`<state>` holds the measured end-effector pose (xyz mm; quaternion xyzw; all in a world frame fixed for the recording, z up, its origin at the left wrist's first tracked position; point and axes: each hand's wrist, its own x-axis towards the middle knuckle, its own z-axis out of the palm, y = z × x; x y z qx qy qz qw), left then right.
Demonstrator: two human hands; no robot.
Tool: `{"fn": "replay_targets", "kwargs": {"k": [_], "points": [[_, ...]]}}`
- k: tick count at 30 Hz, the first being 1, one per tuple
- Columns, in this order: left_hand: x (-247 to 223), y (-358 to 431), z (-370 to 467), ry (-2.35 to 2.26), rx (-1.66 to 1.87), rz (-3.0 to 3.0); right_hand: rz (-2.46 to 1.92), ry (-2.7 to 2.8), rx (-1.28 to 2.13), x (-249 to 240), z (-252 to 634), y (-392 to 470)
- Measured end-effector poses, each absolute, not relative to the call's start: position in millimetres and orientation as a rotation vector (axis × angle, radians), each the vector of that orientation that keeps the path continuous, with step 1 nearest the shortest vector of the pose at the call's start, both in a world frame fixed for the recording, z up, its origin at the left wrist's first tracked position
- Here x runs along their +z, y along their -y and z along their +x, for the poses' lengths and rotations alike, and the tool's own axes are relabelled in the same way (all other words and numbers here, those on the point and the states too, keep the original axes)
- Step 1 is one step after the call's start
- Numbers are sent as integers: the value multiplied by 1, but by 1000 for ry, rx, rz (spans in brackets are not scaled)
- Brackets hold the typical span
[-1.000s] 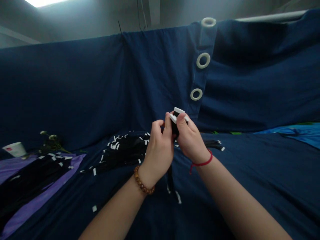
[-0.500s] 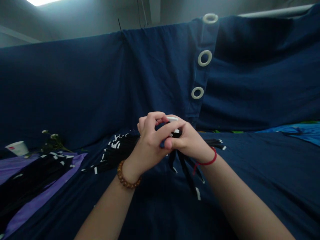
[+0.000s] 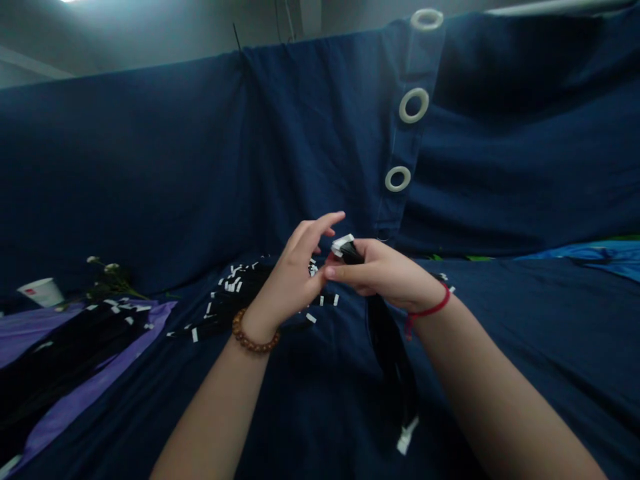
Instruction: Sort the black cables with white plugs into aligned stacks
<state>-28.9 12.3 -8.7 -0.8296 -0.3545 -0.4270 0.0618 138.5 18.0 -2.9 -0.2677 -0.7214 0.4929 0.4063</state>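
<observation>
My right hand [image 3: 393, 273] is closed around black fabric strips [image 3: 385, 333] with white ends. One white end sticks out above its thumb and forefinger, and the strips hang below the palm to another white end at the lower right. Beside it, my left hand [image 3: 303, 263] has its fingers apart and stretched forward, its thumb close to the right fingertips; I see nothing held in it. Behind and below the left hand lies a pile of black strips [image 3: 240, 300] with white ends, partly hidden by that hand.
At the left, more black strips [image 3: 65, 347] lie on a purple cloth [image 3: 90, 407]. A white paper cup [image 3: 43, 292] and white flowers [image 3: 113, 270] stand behind them. A dark blue curtain [image 3: 150, 167] with white rings rises at the back. Bright blue cloth [image 3: 590, 253] lies far right.
My hands were clasped together and have come apart. The left fingers have opened and lifted off. The strips in my right hand now hang lower and closer together.
</observation>
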Motion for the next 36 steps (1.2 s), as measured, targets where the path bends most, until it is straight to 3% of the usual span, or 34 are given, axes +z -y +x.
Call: {"fn": "replay_targets", "kwargs": {"k": [2,3,6,10,14,18,20,22,29,36], "points": [[-19,-28,-37,1405,-946,-2755,-759,1697,1167,-1,143,-23],[-26,-37,-41,1600,-613,-2803,-776,1645,1123,0,145,-25],[-55,-61,-47,1841,55,-2800,-782,1530,1055,3,150,-28],[-77,-79,-47,1912,369,-2737,-737,1476,1080,2,152,-28],[-45,-59,-52,1751,25,-2669,-710,1494,1123,-3,152,-37],[2,-9,-48,1428,-563,-2575,-665,1520,1145,-8,146,-43],[12,11,-38,1059,-1055,-2491,-612,1576,1181,-10,142,-40],[12,21,-27,874,-1284,-2335,-543,1643,1235,-12,137,-34],[0,19,-13,943,-1191,-2216,-249,1860,1435,-12,138,-22],[-3,19,-10,624,-1401,-2131,-131,1898,1513,-12,140,-22]]}}
